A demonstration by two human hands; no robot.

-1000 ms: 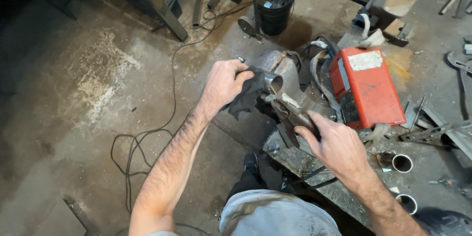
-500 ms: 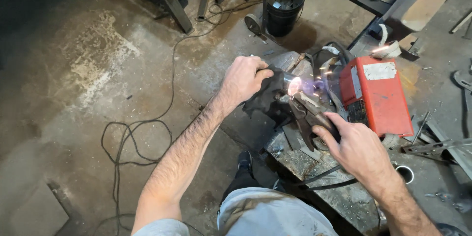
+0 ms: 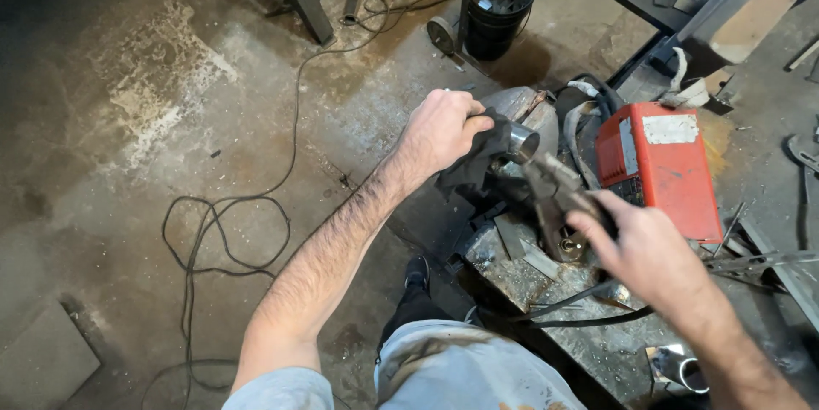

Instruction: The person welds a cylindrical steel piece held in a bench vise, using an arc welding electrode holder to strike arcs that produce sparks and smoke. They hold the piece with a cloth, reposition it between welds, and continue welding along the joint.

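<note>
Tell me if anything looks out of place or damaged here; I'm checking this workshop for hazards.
A black cable lies in loose loops across the stained concrete floor, right beside the person's foot. The left hand holds a short metal tube through a dark rag. The red machine looks scuffed.

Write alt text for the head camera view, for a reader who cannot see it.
A person's left hand holds a short metal tube through a dark cloth, while the right hand grips a welding torch beside it. They work over a cluttered metal bench next to a red welding machine; a black cable loops across the concrete floor.
</note>
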